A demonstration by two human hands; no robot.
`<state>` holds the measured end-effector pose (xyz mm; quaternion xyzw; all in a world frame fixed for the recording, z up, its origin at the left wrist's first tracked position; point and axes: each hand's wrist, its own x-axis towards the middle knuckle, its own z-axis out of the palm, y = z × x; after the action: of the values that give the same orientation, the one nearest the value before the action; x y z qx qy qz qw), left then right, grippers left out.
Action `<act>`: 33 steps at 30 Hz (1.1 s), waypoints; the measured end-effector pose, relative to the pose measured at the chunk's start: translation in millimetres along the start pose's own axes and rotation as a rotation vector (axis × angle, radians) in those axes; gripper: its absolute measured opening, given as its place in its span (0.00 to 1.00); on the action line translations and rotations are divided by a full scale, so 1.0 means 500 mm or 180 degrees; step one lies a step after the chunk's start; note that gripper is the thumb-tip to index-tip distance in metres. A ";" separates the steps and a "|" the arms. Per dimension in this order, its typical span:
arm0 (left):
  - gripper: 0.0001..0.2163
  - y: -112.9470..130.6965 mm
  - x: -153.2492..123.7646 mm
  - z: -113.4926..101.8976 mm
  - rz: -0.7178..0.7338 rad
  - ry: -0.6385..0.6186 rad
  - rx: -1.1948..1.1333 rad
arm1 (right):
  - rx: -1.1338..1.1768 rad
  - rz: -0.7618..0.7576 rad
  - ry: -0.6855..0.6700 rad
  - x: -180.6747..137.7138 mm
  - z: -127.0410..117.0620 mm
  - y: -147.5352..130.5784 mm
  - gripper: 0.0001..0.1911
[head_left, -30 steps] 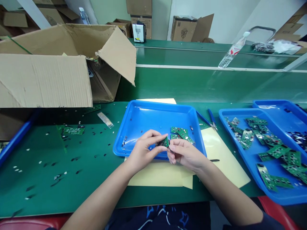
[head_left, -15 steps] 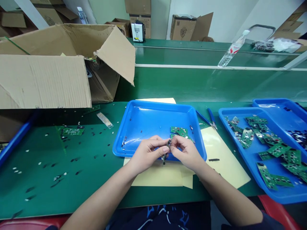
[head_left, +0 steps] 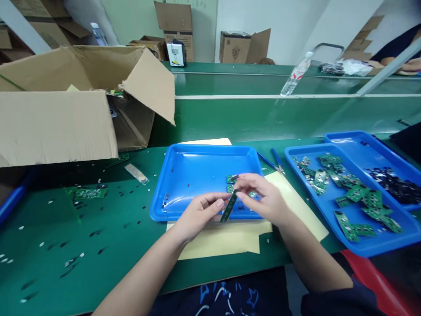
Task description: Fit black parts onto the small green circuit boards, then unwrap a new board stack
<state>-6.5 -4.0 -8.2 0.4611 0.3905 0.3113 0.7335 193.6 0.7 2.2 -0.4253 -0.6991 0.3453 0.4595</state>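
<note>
My left hand (head_left: 197, 214) pinches a small green circuit board (head_left: 229, 207) by its lower end, tilted on edge over the front rim of the middle blue tray (head_left: 184, 171). My right hand (head_left: 263, 197) has its fingertips closed on the top of the same board. A few more green boards (head_left: 231, 179) lie inside that tray, partly hidden behind my right hand. Yellow paper sheets (head_left: 217, 239) lie under the tray and my wrists.
A big open cardboard box (head_left: 59, 114) stands at the left. Two blue trays at the right hold green boards (head_left: 348, 197) and black parts (head_left: 394, 184). Blue-handled pliers (head_left: 274, 160) lie between trays. Small black and white bits litter the green mat; a water bottle (head_left: 294, 79) lies behind.
The board has turned from flat to edge-on and tilted between both hands. My right hand rose a little over the tray. My head shifted right, so everything slid left.
</note>
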 end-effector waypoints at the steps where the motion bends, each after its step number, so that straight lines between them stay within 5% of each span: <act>1: 0.20 0.002 0.001 -0.002 0.0101 0.0044 0.0131 | -0.0197 0.0113 0.0275 -0.003 -0.034 0.008 0.07; 6: 0.17 0.014 0.004 -0.013 0.0423 0.0197 0.0706 | -0.1200 0.1249 0.2556 -0.077 -0.253 0.081 0.17; 10: 0.15 0.014 0.007 -0.013 0.0501 -0.0023 0.1090 | -0.1510 0.1638 0.2815 -0.151 -0.349 0.124 0.09; 14: 0.14 0.015 0.006 -0.016 0.0781 -0.0027 0.1551 | -0.1848 0.1805 0.2739 -0.180 -0.331 0.118 0.08; 19: 0.16 0.048 -0.016 -0.029 0.1022 0.0429 0.2060 | -0.2169 0.1754 0.2545 -0.189 -0.257 0.078 0.15; 25: 0.17 0.068 -0.019 -0.031 0.0723 0.0583 0.1981 | -0.2511 0.2079 0.2432 -0.193 -0.255 0.104 0.20; 33: 0.18 0.043 -0.009 -0.033 0.0484 0.0548 0.1605 | -0.2737 0.1101 0.1783 -0.189 -0.221 0.130 0.28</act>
<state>-25.3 7.8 8.6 0.6289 0.4809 0.2964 0.5342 335.3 -49.3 -50.2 -0.7596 -0.5479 -0.0280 0.3493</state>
